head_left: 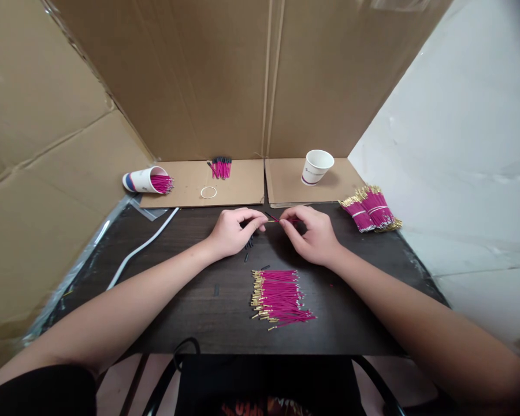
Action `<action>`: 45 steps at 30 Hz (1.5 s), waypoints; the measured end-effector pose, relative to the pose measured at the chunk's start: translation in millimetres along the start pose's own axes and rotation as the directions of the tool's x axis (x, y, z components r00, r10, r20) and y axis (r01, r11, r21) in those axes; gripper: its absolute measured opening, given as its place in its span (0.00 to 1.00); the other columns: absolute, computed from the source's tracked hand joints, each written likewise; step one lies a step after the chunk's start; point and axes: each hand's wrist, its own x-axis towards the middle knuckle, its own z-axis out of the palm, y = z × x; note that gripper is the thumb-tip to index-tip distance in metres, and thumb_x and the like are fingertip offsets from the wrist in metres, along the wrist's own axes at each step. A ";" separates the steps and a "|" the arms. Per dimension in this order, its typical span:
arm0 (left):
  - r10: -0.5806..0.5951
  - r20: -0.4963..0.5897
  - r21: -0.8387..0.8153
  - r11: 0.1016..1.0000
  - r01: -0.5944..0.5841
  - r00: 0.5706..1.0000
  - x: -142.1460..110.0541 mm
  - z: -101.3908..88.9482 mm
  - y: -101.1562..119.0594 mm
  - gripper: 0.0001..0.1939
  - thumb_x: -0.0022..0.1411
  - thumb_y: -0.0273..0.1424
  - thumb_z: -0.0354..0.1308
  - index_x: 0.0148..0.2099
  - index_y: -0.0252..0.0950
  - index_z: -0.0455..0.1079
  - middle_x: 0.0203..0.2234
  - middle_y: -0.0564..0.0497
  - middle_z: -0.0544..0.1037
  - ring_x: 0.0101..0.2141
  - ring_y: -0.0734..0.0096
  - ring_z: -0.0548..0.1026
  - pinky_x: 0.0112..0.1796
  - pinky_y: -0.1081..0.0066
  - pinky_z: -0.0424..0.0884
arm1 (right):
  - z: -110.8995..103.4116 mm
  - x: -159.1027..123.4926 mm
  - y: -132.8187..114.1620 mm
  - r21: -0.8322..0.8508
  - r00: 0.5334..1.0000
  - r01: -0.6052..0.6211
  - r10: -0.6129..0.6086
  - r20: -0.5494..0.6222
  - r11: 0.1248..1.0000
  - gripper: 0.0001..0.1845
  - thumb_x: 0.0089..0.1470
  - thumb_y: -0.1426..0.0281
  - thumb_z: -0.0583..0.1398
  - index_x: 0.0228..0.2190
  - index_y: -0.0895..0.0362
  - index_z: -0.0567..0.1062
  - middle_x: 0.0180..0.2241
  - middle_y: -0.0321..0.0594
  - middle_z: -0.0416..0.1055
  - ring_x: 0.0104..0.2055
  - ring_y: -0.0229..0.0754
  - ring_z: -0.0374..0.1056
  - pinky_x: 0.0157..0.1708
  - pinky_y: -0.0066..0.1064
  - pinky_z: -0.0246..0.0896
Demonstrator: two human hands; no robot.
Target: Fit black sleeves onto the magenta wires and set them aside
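Note:
Above the middle of the dark table my two hands nearly meet. My right hand (314, 234) pinches a thin magenta wire (276, 220), whose gold end points towards the left fingers. My left hand (236, 231) is closed in a pinch right at that gold end; what sits between its fingertips is hidden. Short black sleeves (249, 242) lie partly under my left hand. Closer to me is a spread-out row of magenta wires (279, 294), gold ends to the left and silvery tips to the right.
A paper cup (137, 181) lies on its side at the left with magenta wires in it. Black-capped wires (221, 168) and a rubber band (208, 192) rest on cardboard. Another paper cup (316, 167) stands upright. Banded wire bundles (370, 211) lie right; a pale cable (143, 245) runs left.

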 end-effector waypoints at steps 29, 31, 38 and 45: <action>0.139 0.031 0.078 0.987 -0.141 0.990 -3.1 2.6 -0.3 0.09 0.77 0.35 0.67 0.51 0.38 0.88 0.42 0.44 0.90 0.41 0.61 0.87 0.48 0.63 0.82 | 5.1 -2.2 -2.4 0.129 0.993 -0.116 0.114 0.023 0.985 0.07 0.74 0.66 0.64 0.40 0.52 0.81 0.37 0.40 0.84 0.37 0.45 0.78 0.42 0.39 0.74; 0.147 0.034 0.089 0.985 -0.149 0.989 -3.2 3.0 -0.7 0.09 0.77 0.34 0.67 0.50 0.38 0.88 0.41 0.45 0.90 0.40 0.62 0.86 0.47 0.63 0.82 | 5.0 -2.5 -2.2 0.120 0.995 -0.101 0.099 0.022 0.988 0.06 0.73 0.67 0.64 0.41 0.52 0.81 0.37 0.40 0.84 0.37 0.45 0.78 0.42 0.39 0.74; 0.166 0.036 0.094 0.981 -0.169 0.985 -3.0 3.7 -2.2 0.09 0.77 0.34 0.67 0.50 0.38 0.88 0.40 0.45 0.90 0.39 0.63 0.86 0.45 0.64 0.81 | 5.7 -2.6 -1.3 0.127 0.995 -0.097 0.094 0.028 0.987 0.05 0.72 0.68 0.64 0.40 0.52 0.81 0.37 0.39 0.84 0.36 0.45 0.78 0.41 0.39 0.74; 0.148 0.040 0.058 0.987 -0.150 0.988 -2.8 2.8 -0.1 0.10 0.78 0.35 0.66 0.50 0.38 0.88 0.41 0.45 0.90 0.41 0.62 0.87 0.48 0.63 0.82 | 5.5 -1.7 -1.2 0.132 0.994 -0.104 0.100 0.036 0.986 0.07 0.73 0.66 0.64 0.40 0.52 0.81 0.37 0.40 0.84 0.36 0.45 0.78 0.41 0.39 0.74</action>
